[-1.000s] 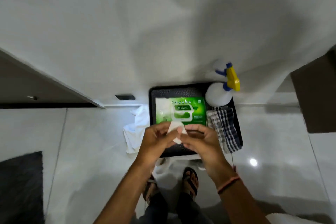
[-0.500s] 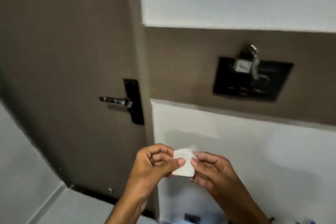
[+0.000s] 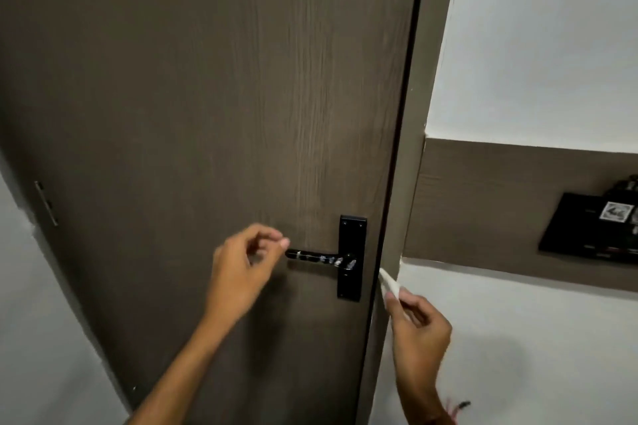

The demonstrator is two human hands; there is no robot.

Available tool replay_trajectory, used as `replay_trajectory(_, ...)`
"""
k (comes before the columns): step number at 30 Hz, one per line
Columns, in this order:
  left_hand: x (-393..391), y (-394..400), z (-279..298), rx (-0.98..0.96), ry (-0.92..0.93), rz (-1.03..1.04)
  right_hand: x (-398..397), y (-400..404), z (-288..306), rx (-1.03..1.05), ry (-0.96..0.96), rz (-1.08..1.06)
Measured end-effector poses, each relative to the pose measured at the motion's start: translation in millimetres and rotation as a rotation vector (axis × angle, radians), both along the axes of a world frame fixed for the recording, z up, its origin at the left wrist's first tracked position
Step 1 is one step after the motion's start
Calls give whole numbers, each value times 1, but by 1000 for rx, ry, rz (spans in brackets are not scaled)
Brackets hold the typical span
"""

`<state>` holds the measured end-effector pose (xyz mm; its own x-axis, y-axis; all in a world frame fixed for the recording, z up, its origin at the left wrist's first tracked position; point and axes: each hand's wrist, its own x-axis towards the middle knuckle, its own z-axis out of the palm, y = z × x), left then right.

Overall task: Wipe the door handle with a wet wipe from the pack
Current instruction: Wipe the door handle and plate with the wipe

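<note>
fingers (image 3: 397,297) of right hand (image 3: 419,324) around wet wipe (image 3: 388,281), beside door handle (image 3: 319,257)

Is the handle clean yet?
Not yet. Done: a wipe is out of the pack, pinched in the right hand. In hand: the left hand reaches the handle tip, empty. Left: the wiping; white smudges still show on the handle.

Faced a dark brown wood-grain door (image 3: 207,97) in a grey-brown frame (image 3: 411,183). Stood beside white wall (image 3: 545,38) crossed by a brown band (image 3: 483,203).
</note>
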<state>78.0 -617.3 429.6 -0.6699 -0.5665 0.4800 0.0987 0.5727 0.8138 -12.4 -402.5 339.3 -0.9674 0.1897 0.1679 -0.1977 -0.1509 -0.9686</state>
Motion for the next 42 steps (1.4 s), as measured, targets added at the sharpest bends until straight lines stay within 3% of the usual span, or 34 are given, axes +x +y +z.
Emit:
replay_trajectory(5, -35, -32, 37, -654, 111, 203, -18, -53, -15, 324, 433, -183)
replay_trajectory(12, -89, -75, 63, -1071, 322, 364, -46, -71, -63, 599, 655, -149)
replay_trajectory(16, -133, -101, 69, -1377, 277, 450, -67, -65, -68, 716, 754, -59)
replay_trajectory(19, -162, -111, 56, -1375, 241, 426, -76, -56, -82, 968, 853, 52)
replay_trajectory(22, -181, -115, 43, -1321, 328, 461, -85, -48, -98, 1246, 1010, -65)
replay_trajectory(29, -203, -119, 30, -1291, 442, 458, -97, -68, -77, 1617, 1264, -167)
replay_trajectory(36, -201, -125, 26, -1290, 449, 431, -79, -134, -43, 1881, 1329, -118)
replay_trajectory(42, -205, -122, 27, -1285, 465, 424, -98, -29, -38, 1962, 1315, -234)
